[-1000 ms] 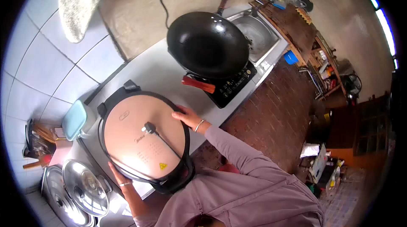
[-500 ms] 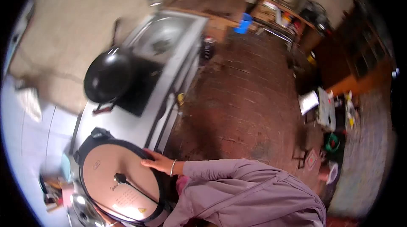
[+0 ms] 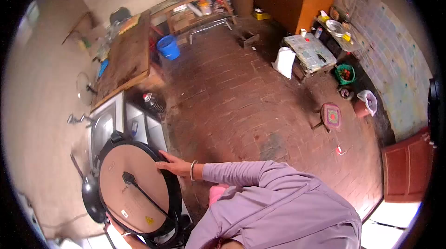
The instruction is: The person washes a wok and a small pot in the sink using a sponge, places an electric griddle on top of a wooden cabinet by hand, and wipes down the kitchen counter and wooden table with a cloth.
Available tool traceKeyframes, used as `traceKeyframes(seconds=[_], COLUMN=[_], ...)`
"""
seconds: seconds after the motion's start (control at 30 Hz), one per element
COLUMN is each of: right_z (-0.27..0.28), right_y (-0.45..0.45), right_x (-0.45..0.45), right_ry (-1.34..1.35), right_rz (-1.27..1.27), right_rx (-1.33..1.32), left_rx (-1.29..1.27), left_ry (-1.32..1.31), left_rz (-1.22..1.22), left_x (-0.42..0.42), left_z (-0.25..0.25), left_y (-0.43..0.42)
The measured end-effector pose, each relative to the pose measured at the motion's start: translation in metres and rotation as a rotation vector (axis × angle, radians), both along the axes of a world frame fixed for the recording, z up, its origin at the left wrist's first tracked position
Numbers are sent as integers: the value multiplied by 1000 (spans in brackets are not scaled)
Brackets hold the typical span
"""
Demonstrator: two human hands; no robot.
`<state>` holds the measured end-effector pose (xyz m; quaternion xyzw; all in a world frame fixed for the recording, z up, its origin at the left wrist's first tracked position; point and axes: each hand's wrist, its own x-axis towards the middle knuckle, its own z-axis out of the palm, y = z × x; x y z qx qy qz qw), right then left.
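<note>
A round electric baking pan (image 3: 134,188) with a rose-gold lid and black rim is held in front of my body, between both hands. Its black power cord lies across the lid, with the plug end (image 3: 128,178) near the middle. My right hand (image 3: 174,164), with a bangle at the wrist, grips the rim on the right side. On the lower left side, my left hand (image 3: 121,234) holds the rim from outside; most of its fingers are hidden by the pan. The sink (image 3: 103,126) is partly covered by the pan's far edge.
A black wok (image 3: 93,200) sits left of the pan. Beyond the sink is a wooden table (image 3: 123,58), with a blue bucket (image 3: 168,47) beside it. A large bottle (image 3: 153,102) stands near the counter. Across the brick floor (image 3: 232,105) are a small table (image 3: 309,51) and a stool (image 3: 331,116).
My view has turned to the right, bringing the floor, stool and red door into fuller sight. The pan has turned along with me, held in both hands throughout.
</note>
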<state>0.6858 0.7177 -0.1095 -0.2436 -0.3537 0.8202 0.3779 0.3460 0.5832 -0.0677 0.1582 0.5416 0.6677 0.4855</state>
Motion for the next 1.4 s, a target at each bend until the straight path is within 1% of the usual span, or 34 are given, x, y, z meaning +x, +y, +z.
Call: traceKeyframes(seconds=[0.03, 0.1, 0.13, 0.17, 0.2, 0.27, 0.3, 0.37, 0.4, 0.43, 0.5, 0.53, 0.57, 0.63, 0.67, 0.7, 0.77, 0.9, 0.97, 1.0, 1.1, 1.17, 1.27, 1.4], right_z=[17, 25, 30, 31, 25, 19, 20, 23, 43, 45, 35, 51, 56, 61, 67, 71, 81, 126, 143, 147, 157, 174, 191, 220], right_y=[18, 61, 84, 111, 138, 190, 212, 249, 256, 273, 309, 317, 332, 366, 383, 401, 435, 497, 531, 553, 609, 649, 713, 796], right_x=[20, 46, 61, 75, 81, 106, 122, 153, 173, 189, 226, 248, 269, 312, 335, 358, 402, 483, 524, 542, 603, 643, 702, 785], right_ry=[82, 15, -7, 33, 0, -62, -81, -129, -159, -81, -163, -60, -62, -74, -53, -54, -172, -210, -91, -83, -66, -45, 44, 39], right_rz=[-10, -139, -234, -200, -254, -331, -365, -542, -609, -645, -755, -748, -775, -903, -926, -944, -1003, -1009, -976, -970, -942, -935, -860, -920], right_rx=[-12, 73, 171, 154, 152, 189, 202, 241, 215, 194, 246, 251, 258, 179, 238, 242, 274, 348, 292, 252, 340, 345, 447, 544], left_rx=[1, 84, 102, 87, 152, 261, 272, 266, 266, 260, 255, 260, 256, 241, 231, 228, 231, 265, 275, 285, 306, 305, 304, 315], left_ry=[44, -130, -141, -57, 183, 50, 19, -11, -20, -26, -38, -51, -58, -65, -67, -66, -62, -70, -76, -73, -68, -54, -54, -61], left_rz=[-72, -234, -251, -170, -200, -165, -185, -272, -325, -376, -464, -504, -547, -614, -642, -663, -697, -756, -755, -752, -748, -741, -734, -761], left_x=[6, 20, 21, 19, 13, 41, 57, 97, 119, 141, 186, 211, 235, 286, 313, 339, 390, 481, 520, 536, 579, 607, 648, 726], left_z=[4, 5, 0, -6, -22, -28, -28, -20, -14, -8, 0, 3, 5, 7, 9, 13, 22, 45, 56, 62, 70, 70, 66, 81], left_y=[30, 93, 130, 167, 209, 290, 327, 404, 440, 475, 539, 571, 600, 657, 683, 710, 759, 847, 883, 901, 950, 992, 1059, 1159])
